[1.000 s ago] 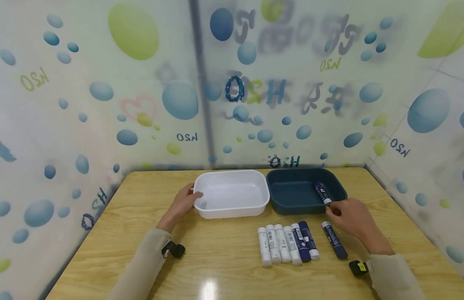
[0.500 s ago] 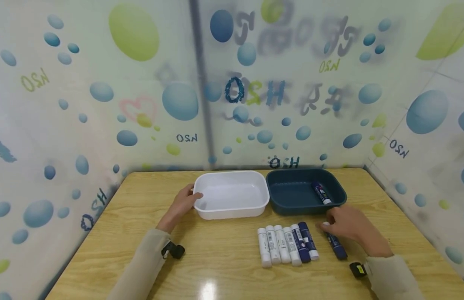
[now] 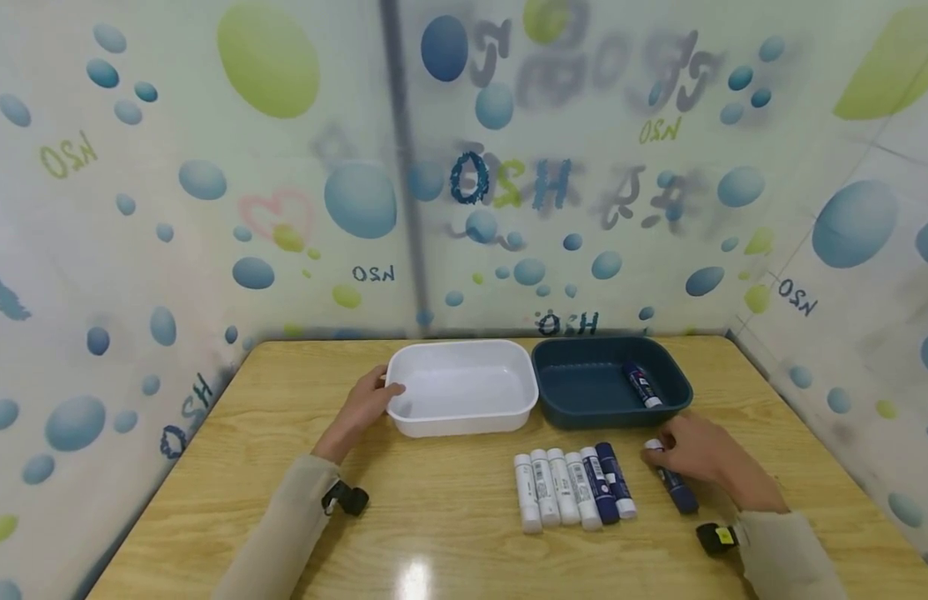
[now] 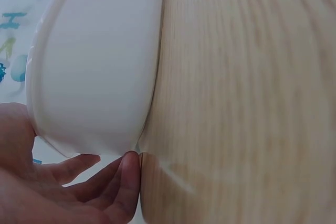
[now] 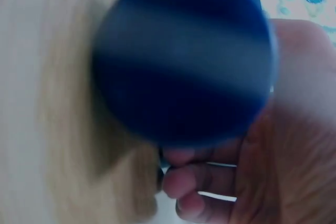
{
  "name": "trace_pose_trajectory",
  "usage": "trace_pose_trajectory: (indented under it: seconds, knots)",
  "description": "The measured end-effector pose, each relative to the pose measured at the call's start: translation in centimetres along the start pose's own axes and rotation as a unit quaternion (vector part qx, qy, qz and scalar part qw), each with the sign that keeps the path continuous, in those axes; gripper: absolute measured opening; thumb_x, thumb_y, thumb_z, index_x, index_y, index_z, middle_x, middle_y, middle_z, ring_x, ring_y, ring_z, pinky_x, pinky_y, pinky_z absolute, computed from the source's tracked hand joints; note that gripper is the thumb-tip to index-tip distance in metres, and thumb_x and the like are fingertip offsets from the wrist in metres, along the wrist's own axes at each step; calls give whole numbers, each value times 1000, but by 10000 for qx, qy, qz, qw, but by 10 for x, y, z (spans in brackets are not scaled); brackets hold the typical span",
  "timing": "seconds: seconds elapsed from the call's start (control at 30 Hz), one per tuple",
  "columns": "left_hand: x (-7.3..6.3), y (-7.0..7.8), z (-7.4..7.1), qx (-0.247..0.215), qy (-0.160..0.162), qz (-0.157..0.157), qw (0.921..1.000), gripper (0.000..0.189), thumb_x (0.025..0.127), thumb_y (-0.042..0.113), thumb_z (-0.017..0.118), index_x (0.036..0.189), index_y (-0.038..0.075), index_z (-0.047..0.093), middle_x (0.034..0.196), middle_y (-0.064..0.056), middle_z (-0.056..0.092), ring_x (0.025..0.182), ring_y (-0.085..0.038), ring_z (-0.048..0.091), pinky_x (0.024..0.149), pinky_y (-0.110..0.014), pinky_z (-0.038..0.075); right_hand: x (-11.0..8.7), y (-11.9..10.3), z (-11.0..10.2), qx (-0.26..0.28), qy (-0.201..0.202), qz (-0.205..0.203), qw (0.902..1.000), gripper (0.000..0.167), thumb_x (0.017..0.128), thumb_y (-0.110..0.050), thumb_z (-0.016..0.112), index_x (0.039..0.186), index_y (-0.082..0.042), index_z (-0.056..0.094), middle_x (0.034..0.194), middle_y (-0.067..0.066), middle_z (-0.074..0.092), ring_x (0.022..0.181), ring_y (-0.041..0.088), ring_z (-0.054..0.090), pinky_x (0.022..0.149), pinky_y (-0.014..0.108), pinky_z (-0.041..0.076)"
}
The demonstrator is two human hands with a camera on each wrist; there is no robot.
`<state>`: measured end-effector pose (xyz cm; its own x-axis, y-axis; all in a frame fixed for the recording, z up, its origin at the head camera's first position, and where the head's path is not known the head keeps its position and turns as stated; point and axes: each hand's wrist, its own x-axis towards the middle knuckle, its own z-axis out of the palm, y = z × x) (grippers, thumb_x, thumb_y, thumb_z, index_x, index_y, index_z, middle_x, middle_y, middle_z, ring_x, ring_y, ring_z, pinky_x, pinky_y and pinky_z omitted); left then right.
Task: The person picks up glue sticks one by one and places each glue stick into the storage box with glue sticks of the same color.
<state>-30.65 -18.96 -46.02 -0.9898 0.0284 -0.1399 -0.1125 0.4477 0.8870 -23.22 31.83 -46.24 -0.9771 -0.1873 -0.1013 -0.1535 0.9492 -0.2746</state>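
the right hand (image 3: 700, 450) pinches one navy glue stick (image 3: 677, 495), at three o'clock from four white sticks (image 3: 563, 486) and two navy ones (image 3: 603, 493); one dark bin (image 3: 593, 417) holds another stick (image 3: 642, 386). left hand (image 3: 365, 406) grips one white bin (image 3: 467, 392) at its nine o'clock.

Right hand (image 3: 698, 450) hides part of navy stick (image 3: 681, 497) near bench (image 3: 449, 508) right edge; right wrist view blurs it. Bench front edge cropped.

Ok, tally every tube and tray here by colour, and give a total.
White tubes: 4
Dark blue tubes: 4
White tray: 1
Dark teal tray: 1
Total: 10
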Motion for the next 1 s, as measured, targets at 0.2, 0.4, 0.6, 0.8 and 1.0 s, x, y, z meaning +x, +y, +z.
trace_pose_trajectory:
  seconds: [0.2,0.4,0.6,0.8,1.0]
  knots:
    - [1,0,0,-2,-5,-31,10000,59,105,24,54,157,3,38,140,-27,58,117,-34,64,88,-34,57,3,4,4,-70,143,-111,9998,42,87,-43,72,60,-17,52,56,-7,44,52,11,43,52,26,30]
    - [4,2,0,21,-10,-105,9999,60,104,27,55,157,5,38,144,-26,56,121,-34,62,91,-35,56,4,4,5,-158,278,-99,9994,36,86,-40,71,65,-16,54,61,-4,47,57,13,44,54,28,30]
    - [5,2,-2,49,-5,-82,10000,60,104,27,55,158,5,38,146,-27,54,122,-35,63,89,-34,56,6,4,7,-193,380,-79,9991,31,85,-37,71,67,-16,57,63,-4,48,58,14,45,55,29,32]
    - [5,1,-2,194,11,-205,9996,61,104,27,54,157,4,38,148,-27,52,125,-35,60,94,-37,56,8,5,6,-207,357,-106,9991,31,85,-39,72,69,-16,58,66,-3,50,59,14,46,54,29,34]
    - [4,1,0,113,-13,-177,9998,60,104,26,55,157,4,38,148,-27,53,124,-36,61,93,-37,55,3,7,0,126,88,-149,9998,37,86,-42,74,67,-16,56,62,-5,49,57,12,46,53,28,33]
